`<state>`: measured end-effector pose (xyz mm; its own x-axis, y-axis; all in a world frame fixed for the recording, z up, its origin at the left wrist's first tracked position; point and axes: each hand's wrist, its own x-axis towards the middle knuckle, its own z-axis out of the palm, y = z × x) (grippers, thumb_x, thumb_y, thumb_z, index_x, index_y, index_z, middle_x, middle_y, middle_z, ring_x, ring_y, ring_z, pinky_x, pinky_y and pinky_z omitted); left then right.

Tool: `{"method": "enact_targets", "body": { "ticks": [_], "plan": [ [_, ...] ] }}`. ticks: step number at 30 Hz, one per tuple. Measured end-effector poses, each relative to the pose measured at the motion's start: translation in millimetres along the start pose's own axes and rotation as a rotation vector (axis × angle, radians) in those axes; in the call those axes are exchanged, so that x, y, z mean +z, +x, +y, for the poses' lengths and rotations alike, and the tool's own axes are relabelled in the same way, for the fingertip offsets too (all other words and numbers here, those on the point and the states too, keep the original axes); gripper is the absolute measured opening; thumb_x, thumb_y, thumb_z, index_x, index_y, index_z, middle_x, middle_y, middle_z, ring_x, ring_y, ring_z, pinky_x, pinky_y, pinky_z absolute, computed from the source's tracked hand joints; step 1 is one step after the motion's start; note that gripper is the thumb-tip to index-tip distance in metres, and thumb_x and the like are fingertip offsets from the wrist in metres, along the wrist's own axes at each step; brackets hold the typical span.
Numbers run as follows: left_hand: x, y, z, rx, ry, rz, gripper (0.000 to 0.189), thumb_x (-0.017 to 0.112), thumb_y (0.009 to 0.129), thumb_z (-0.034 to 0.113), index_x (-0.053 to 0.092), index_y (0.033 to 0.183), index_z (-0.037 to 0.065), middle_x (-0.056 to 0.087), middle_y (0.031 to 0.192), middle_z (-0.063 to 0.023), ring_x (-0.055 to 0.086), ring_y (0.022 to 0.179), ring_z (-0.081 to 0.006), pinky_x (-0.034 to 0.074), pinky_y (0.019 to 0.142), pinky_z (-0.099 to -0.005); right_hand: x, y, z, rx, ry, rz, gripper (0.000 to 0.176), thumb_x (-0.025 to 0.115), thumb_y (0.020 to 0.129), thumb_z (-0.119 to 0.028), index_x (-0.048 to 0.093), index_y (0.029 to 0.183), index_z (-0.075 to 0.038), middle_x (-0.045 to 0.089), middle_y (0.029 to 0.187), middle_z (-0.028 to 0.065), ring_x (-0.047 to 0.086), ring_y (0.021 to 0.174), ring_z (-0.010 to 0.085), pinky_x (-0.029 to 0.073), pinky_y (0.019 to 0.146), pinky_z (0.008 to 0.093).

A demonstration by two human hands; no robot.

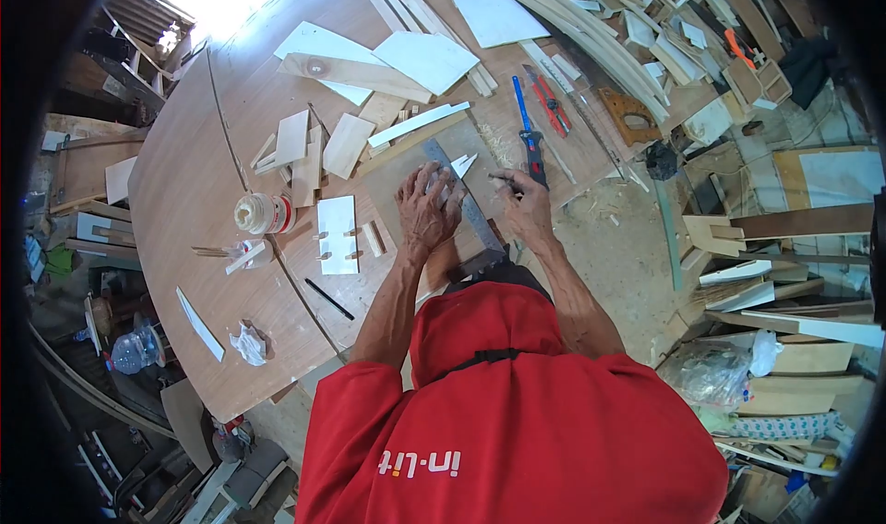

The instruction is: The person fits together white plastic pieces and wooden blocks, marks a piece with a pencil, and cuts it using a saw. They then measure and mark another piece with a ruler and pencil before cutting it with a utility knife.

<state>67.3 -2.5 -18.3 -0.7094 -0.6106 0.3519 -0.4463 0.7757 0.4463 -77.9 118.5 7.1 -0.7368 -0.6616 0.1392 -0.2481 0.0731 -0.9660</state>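
Note:
My left hand (429, 212) lies spread over a flat board (392, 187), its fingertips against a metal square (475, 217) that slants across the board. The square's lower end reaches close to my body. Beside the blade are small white pointed pieces (464, 165). To the right, my right hand (528, 212) is closed in a pinch on a thin dark pencil-like stick (501, 181), mostly hidden by the fingers. Just beyond that hand lies a blue-and-black tool (532, 150) with a long blue tip. Red-handled pliers-like tool (552, 108) rests farther off.
Cut wood pieces (349, 145) and white boards (426, 60) cover the far table. A glue jar (265, 213), a white panel with pegs (338, 236) and a black pencil-like stick (329, 299) lie left. A handsaw (629, 118) is right, near stacked offcuts (775, 293).

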Motion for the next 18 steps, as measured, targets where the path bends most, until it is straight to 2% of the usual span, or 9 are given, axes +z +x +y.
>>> {"method": "enact_targets", "body": {
  "ticks": [2, 3, 5, 8, 12, 14, 17, 18],
  "plan": [
    [1, 0, 0, -0.004, -0.005, 0.000, 0.047, 0.068, 0.081, 0.034, 0.061, 0.121, 0.010, 0.053, 0.130, -0.0107, 0.047, 0.120, -0.0337, 0.032, 0.101, -0.0475, -16, 18, -26, 0.282, -0.392, -0.239, 0.036, 0.054, 0.093, -0.032, 0.064, 0.086, 0.002, 0.063, 0.075, 0.0236, 0.066, 0.075, 0.0346, 0.050, 0.069, 0.0417],
    [1, -1, -1, -0.010, -0.007, -0.003, 0.047, 0.067, 0.081, 0.034, 0.061, 0.121, 0.010, 0.053, 0.131, -0.0109, 0.046, 0.121, -0.0338, 0.032, 0.101, -0.0475, -16, 24, -21, 0.277, -0.393, -0.241, 0.036, 0.054, 0.093, -0.032, 0.064, 0.086, 0.002, 0.063, 0.075, 0.0236, 0.066, 0.075, 0.0346, 0.050, 0.069, 0.0417],
    [0, -1, -1, -0.014, -0.010, -0.002, 0.047, 0.067, 0.081, 0.034, 0.061, 0.121, 0.010, 0.052, 0.131, -0.0113, 0.046, 0.121, -0.0338, 0.031, 0.102, -0.0475, -13, 39, -9, 0.148, -0.599, -0.241, 0.041, 0.051, 0.092, -0.035, 0.065, 0.083, 0.001, 0.064, 0.077, 0.0254, 0.064, 0.077, 0.0410, 0.049, 0.070, 0.0465],
    [1, -1, -1, -0.017, -0.023, -0.003, 0.047, 0.068, 0.081, 0.034, 0.061, 0.122, 0.011, 0.051, 0.131, -0.0118, 0.045, 0.121, -0.0339, 0.031, 0.102, -0.0473, -10, 58, -8, 0.167, -0.752, -0.342, 0.042, 0.049, 0.091, -0.037, 0.065, 0.083, 0.000, 0.064, 0.077, 0.0260, 0.062, 0.078, 0.0454, 0.048, 0.071, 0.0508],
    [4, -3, -5, -0.014, -0.039, 0.002, 0.047, 0.068, 0.081, 0.034, 0.061, 0.122, 0.011, 0.050, 0.131, -0.0121, 0.044, 0.121, -0.0343, 0.031, 0.102, -0.0474, -25, 80, 2, 0.152, -0.748, -0.243, 0.039, 0.053, 0.090, -0.037, 0.061, 0.083, 0.000, 0.061, 0.079, 0.0258, 0.060, 0.078, 0.0446, 0.045, 0.071, 0.0513],
    [3, -3, -4, -0.013, -0.037, 0.005, 0.047, 0.068, 0.081, 0.034, 0.061, 0.122, 0.011, 0.050, 0.131, -0.0120, 0.044, 0.121, -0.0343, 0.031, 0.102, -0.0474, -52, 98, 2, 0.149, -0.809, -0.137, 0.041, 0.052, 0.089, -0.039, 0.062, 0.086, 0.000, 0.064, 0.083, 0.0258, 0.062, 0.084, 0.0445, 0.047, 0.076, 0.0518],
    [1, -2, -1, -0.016, -0.018, 0.003, 0.046, 0.068, 0.082, 0.034, 0.061, 0.121, 0.011, 0.050, 0.130, -0.0118, 0.044, 0.121, -0.0342, 0.031, 0.102, -0.0473, -101, 132, 55, 0.022, -0.960, -0.030, 0.040, 0.054, 0.088, -0.040, 0.063, 0.090, -0.002, 0.066, 0.087, 0.0249, 0.063, 0.085, 0.0440, 0.047, 0.076, 0.0519],
    [0, -1, 0, -0.018, -0.002, -0.002, 0.046, 0.068, 0.082, 0.034, 0.061, 0.121, 0.011, 0.051, 0.130, -0.0116, 0.044, 0.121, -0.0341, 0.031, 0.102, -0.0472, -111, 138, 53, 0.022, -0.960, -0.025, 0.040, 0.054, 0.088, -0.040, 0.063, 0.090, -0.002, 0.066, 0.087, 0.0249, 0.063, 0.085, 0.0440, 0.047, 0.076, 0.0519]
  ]
}}
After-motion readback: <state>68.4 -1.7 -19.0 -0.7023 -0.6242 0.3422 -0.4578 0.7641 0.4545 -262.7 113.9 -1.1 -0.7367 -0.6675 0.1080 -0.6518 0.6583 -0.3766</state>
